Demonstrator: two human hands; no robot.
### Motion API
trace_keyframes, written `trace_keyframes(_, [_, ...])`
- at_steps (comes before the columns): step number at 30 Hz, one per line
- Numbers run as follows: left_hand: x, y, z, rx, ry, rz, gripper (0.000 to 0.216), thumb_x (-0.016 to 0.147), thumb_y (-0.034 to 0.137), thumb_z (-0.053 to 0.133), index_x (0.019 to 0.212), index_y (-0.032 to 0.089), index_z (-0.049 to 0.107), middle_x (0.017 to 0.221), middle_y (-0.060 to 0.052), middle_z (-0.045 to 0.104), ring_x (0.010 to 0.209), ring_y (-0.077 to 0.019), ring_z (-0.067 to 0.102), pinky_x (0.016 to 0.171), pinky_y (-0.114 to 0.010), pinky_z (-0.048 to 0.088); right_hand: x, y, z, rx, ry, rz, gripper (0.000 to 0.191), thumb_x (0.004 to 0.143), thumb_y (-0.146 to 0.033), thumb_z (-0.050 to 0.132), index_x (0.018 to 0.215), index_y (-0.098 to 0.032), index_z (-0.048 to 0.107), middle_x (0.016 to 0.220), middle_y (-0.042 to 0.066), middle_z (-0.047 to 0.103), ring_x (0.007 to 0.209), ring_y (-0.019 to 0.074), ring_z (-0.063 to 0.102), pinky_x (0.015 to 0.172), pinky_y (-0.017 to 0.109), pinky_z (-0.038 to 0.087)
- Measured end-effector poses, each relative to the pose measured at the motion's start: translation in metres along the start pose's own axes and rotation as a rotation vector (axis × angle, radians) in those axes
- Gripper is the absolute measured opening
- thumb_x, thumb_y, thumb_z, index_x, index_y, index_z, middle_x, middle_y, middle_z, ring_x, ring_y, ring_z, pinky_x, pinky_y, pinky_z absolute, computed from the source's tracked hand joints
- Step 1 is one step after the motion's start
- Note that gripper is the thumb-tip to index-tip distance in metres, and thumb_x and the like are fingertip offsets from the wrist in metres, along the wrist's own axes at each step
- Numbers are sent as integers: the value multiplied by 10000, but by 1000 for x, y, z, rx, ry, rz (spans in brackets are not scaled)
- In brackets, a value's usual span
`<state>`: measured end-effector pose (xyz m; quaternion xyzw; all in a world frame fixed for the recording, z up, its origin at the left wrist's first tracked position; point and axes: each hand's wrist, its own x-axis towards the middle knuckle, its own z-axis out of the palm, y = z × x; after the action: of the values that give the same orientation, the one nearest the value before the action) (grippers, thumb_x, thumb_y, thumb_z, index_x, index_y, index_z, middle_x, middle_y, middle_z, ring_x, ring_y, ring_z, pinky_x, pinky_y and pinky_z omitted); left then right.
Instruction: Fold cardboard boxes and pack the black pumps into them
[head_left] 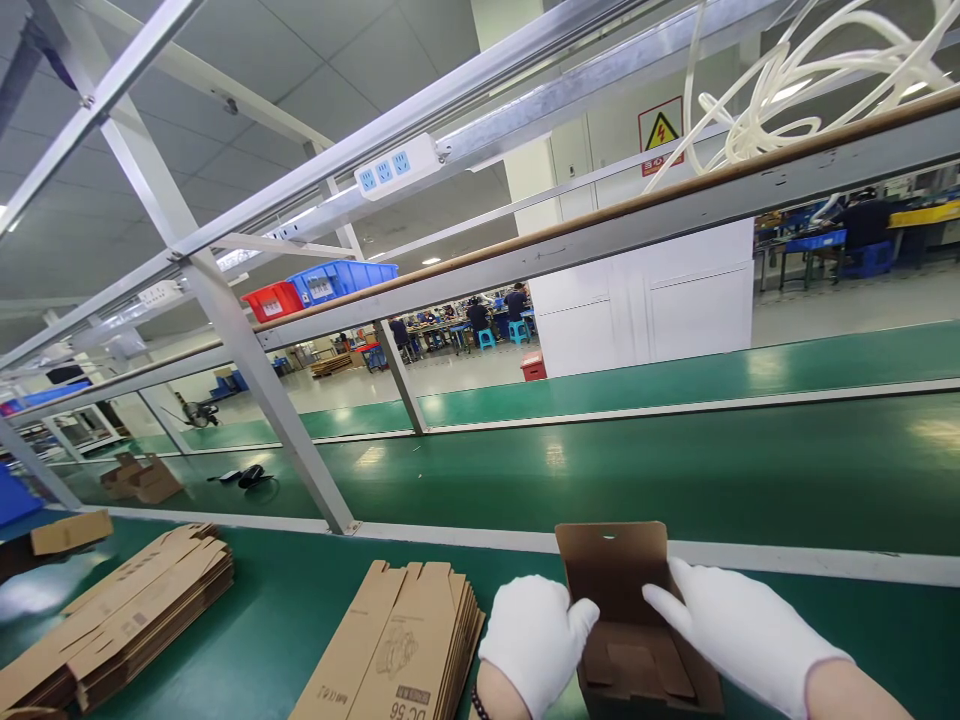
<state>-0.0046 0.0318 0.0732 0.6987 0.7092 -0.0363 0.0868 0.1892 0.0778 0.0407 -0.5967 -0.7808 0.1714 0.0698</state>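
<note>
An opened cardboard box stands before me at the bottom right, its lid flap raised at the back and folded flaps showing inside. My left hand, in a white glove, grips the box's left side, thumb over the edge and the other fingers curled. At the right side, my right hand, also white-gloved, holds the box with its thumb toward the inside; its other fingers are partly hidden. Just left of my left hand lies a stack of flat printed cartons.
Another stack of flattened cartons lies farther left on the green bench. Metal uprights rise behind, carrying a shelf with a red bin and a blue bin. A green conveyor belt runs across beyond.
</note>
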Motion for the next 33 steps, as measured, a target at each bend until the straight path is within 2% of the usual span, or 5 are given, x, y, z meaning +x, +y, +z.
trace_keyframes(7, [-1, 3, -1, 68, -1, 5, 526, 1000, 420, 269, 1001, 146, 718, 977, -143, 714, 962, -336, 666, 835, -450, 507, -4, -4, -4, -39, -15, 4, 340, 948, -310, 357, 989, -133, 645, 928, 195, 718, 879, 353, 692, 732, 424, 484])
trace_keyframes(20, [0, 1, 1, 37, 16, 14, 527, 990, 431, 298, 972, 127, 728, 953, -158, 714, 944, -367, 668, 821, -501, 520, -6, -4, -3, -29, -32, 24, 346, 961, -316, 355, 1000, -133, 646, 951, 190, 720, 894, 357, 691, 759, 447, 490])
trace_keyframes(27, [0, 2, 0, 60, 14, 14, 529, 994, 434, 289, 978, 134, 724, 961, -154, 714, 945, -356, 669, 826, -484, 521, -7, -7, -7, -69, -22, 1, 349, 955, -293, 367, 1044, -116, 654, 981, 206, 715, 885, 348, 697, 738, 433, 498])
trace_keyframes(33, [0, 1, 1, 66, 19, 23, 526, 996, 429, 285, 965, 138, 722, 952, -145, 715, 942, -351, 670, 823, -483, 523, -7, -7, -6, -41, -5, 16, 316, 949, -286, 383, 985, -135, 658, 929, 187, 725, 874, 355, 699, 732, 431, 495])
